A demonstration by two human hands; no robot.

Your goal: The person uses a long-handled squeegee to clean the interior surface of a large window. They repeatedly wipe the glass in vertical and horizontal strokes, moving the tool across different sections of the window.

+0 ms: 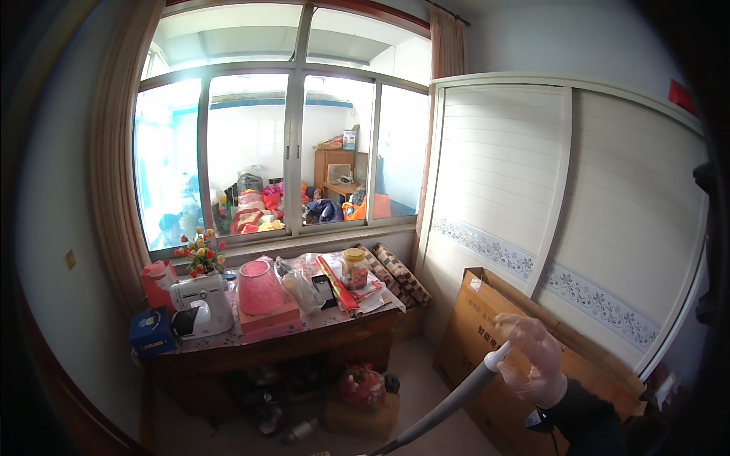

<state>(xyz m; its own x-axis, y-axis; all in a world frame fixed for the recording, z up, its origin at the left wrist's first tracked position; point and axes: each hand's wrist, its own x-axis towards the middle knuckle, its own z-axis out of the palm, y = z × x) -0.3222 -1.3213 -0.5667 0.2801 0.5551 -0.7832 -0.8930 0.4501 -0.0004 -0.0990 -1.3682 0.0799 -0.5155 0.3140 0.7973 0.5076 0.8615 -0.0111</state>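
Note:
My right hand (530, 356), in a thin pale glove with a dark sleeve above it, is raised at the lower right. Its fingers curl round the white tip of a long grey rod or handle (450, 402), which slants down to the lower left and leaves the picture at the bottom edge. Behind the hand leans a large flat cardboard box (473, 342) bearing writing. My left hand is out of view. Before me, left of the rod, stands a cloth-covered table with a white sewing machine (208, 305), a pink lampshade (259, 288) and a lidded jar (355, 269).
A wardrobe with white sliding doors (502, 171) stands at the right behind the box. Patterned rolls (402, 273) lean beside the table (274, 353). On the floor are a small carton (365, 416) and a bottle (301, 430). A window (293, 148) fills the wall behind the table.

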